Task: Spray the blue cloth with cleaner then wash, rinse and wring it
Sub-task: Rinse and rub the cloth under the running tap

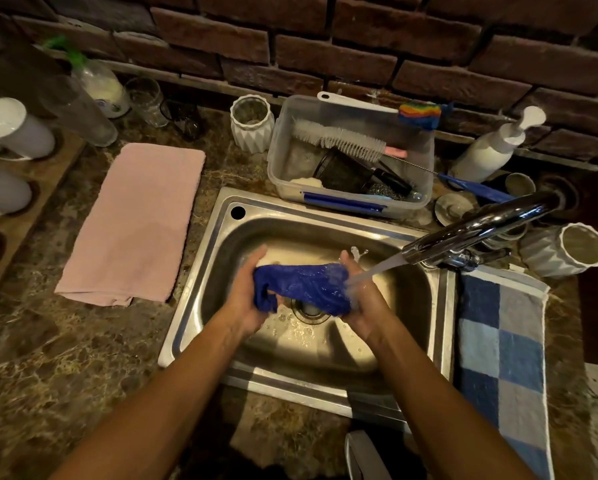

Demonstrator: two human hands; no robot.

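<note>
Head view: both hands, left hand and right hand, grip the blue cloth under the running faucet; rinsing seems underway, wringing remains.

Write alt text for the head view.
Both hands, left hand and right hand, hold a bunched blue cloth over a steel sink, under water running from the faucet.

You're holding the blue cloth bunched and soaking wet over the sink, stretched sideways, with tap water hitting its right end.
</note>
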